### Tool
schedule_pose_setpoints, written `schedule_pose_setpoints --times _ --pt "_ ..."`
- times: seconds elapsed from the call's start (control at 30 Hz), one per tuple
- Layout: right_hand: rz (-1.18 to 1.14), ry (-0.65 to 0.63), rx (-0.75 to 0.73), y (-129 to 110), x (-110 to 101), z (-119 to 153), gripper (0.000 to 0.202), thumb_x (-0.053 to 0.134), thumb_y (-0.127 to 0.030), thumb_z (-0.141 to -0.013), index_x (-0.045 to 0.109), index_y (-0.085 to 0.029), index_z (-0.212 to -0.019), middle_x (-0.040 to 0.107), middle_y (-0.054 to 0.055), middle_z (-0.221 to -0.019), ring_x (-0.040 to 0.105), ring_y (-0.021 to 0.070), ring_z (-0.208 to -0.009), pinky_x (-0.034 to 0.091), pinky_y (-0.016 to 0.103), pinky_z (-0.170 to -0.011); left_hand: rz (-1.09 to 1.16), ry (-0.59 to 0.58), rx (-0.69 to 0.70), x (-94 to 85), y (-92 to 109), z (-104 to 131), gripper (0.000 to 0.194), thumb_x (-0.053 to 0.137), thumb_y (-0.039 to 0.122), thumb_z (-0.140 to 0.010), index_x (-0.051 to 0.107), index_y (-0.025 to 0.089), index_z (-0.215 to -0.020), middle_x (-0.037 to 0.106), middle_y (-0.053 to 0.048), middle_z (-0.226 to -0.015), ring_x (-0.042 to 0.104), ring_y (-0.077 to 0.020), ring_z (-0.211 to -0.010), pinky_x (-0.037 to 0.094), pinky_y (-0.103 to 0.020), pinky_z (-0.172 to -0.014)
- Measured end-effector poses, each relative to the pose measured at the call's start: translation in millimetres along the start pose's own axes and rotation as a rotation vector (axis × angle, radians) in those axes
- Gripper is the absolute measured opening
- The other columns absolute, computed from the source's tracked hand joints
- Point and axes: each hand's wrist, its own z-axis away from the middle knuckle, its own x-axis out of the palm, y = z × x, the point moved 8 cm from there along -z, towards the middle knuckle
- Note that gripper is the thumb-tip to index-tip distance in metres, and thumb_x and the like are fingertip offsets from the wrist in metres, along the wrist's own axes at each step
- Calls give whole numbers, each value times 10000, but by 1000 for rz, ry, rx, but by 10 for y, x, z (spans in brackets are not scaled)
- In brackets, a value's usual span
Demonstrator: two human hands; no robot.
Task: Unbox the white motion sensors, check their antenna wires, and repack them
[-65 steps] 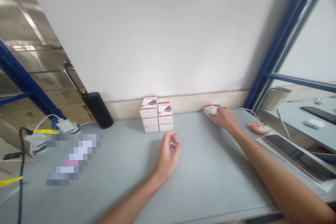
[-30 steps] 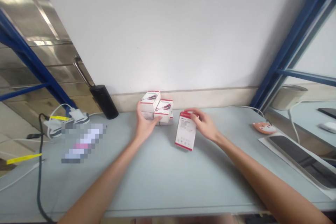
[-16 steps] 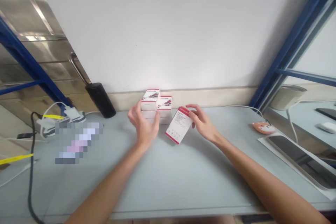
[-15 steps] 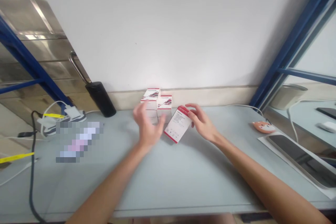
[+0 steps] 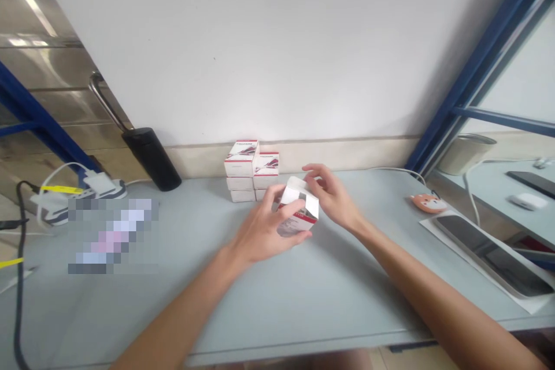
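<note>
A small white-and-red box (image 5: 309,208) is tilted above the middle of the grey table, its top flap raised. My left hand (image 5: 271,225) is wrapped round the box from the left, with fingers along its top and thumb at its near side. My right hand (image 5: 330,193) is at the right of the box, fingers bent beside the raised flap; whether they pinch the flap is too small to tell. Behind my left hand, several similar boxes (image 5: 241,167) stand stacked against the wall, the left stack higher than the right one.
On the grey table (image 5: 243,324), a black cylinder (image 5: 151,159) and a power strip (image 5: 117,189) are at the left, beside a blurred-out object. At the right lie an orange animal-faced item (image 5: 428,203) and a dark phone-like slab (image 5: 489,254) on white paper.
My left hand has moved right, away from the stacked boxes, and taken hold of the single box. That box has been turned and its top is opened. The view has shifted slightly.
</note>
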Motion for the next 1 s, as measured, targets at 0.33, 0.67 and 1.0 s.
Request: schedule_pose_setpoints --times 0.33,0.67,1.0 --pt "439 -154 -577 -560 164 302 642 522 -12 -786 670 -310 -1335 455 108 -1383 600 249 -1112 569 457 -975 -315 127 152 -304 16 -46 512 764 222 -785 466 292 -1196 368 -112 -1354 664 -241 -1058 658 -339 -684" --pt "306 -172 -401 -366 76 195 251 456 -147 -905 683 -234 -965 496 94 -1408 610 286 -1169 540 480 -973 -283 61 127 -224 -111 -27 591 762 201 -807 433 324 -1283 360 -118 -1384 663 -239 -1054 638 -352 -703" --pt "344 -66 -430 -317 207 215 189 555 -129 -897 710 -234 -918 508 109 -1341 593 276 -1244 555 442 -991 -362 20 142 -158 -131 4 609 754 221 -802 447 320 -1319 388 -124 -1385 672 -282 -1112 627 -340 -679"
